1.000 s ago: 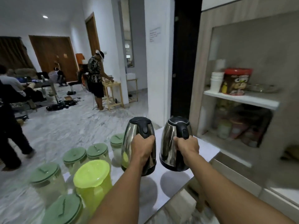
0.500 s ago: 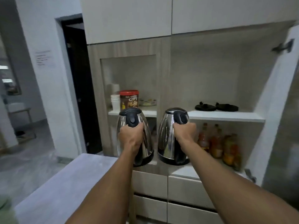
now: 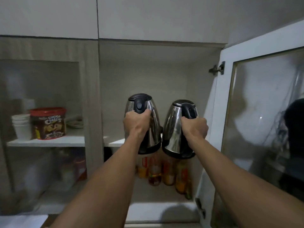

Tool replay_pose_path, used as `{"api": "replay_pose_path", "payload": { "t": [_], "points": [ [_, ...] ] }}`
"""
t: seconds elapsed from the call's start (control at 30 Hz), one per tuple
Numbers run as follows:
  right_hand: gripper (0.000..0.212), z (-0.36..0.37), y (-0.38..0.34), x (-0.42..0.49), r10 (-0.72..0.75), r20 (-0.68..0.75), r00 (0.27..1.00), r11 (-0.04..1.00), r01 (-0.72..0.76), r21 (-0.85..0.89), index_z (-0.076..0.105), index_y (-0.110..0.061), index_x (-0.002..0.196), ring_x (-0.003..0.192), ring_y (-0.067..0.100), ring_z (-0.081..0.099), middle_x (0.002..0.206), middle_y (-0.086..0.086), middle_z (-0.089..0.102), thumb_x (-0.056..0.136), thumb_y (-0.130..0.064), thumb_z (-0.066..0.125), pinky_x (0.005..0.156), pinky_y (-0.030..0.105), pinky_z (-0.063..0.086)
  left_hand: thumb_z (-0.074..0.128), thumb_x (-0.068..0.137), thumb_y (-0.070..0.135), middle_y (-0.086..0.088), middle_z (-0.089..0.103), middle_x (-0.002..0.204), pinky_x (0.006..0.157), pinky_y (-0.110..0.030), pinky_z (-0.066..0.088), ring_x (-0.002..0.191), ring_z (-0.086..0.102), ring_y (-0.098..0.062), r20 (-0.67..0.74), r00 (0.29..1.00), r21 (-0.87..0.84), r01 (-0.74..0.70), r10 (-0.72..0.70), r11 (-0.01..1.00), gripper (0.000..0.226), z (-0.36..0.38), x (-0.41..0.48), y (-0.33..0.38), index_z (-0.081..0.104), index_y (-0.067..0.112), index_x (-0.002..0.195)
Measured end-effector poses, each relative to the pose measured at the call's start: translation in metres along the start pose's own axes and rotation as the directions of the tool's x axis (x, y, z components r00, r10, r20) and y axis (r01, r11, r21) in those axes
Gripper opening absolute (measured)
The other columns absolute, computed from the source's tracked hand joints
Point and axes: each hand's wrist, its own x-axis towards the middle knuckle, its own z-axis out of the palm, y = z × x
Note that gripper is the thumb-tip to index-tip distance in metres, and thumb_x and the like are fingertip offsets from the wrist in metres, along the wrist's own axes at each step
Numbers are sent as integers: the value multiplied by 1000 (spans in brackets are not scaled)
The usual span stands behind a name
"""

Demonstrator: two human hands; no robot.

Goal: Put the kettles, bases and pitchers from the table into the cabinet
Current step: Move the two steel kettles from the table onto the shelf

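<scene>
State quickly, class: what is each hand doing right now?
Left hand: closed around the left kettle handle.
Right hand: closed around the right kettle handle.

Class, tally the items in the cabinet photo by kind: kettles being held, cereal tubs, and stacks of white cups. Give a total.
Kettles: 2 (left hand's kettle, right hand's kettle)
Cereal tub: 1
Stack of white cups: 1
Total: 4
</scene>
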Motion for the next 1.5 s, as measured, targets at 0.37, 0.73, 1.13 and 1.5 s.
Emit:
{"api": "replay_pose_path", "payload": {
  "t": [0.37,0.73,1.13,1.5],
  "points": [
    [11,67,20,142,-15,-109,994,999,19,42,58,-16,69,79,31,63,73,6,62,75,-22,65,70,36,54,63,69,37,-5,65,59,64,-43,62,66,71,-32,2,999,63,-44,44,997,27,117,108,-32,62,14,55],
    [10,169,40,233,0,-110,994,998,6,57,69,-9,80,76,34,66,70,8,63,78,-18,66,67,35,52,67,80,30,-1,62,62,50,-24,46,63,65,-24,36,998,41,47,-49,998,22,183,222,-95,62,17,62],
    [33,222,63,299,50,-78,996,998,-53,-43,70,1,94,92,41,69,97,23,72,78,-29,68,79,43,58,61,79,30,-11,67,65,70,-45,60,61,67,-32,161,978,60,125,-133,990,31,220,258,-129,71,1,78],
    [48,226,74,327,68,93,993,997,-65,-31,69,1,94,73,40,72,86,25,72,58,-29,59,56,42,57,61,73,33,-9,65,61,71,-47,62,55,63,-27,116,983,87,131,-140,988,31,230,253,-130,68,3,73]
  ]
}}
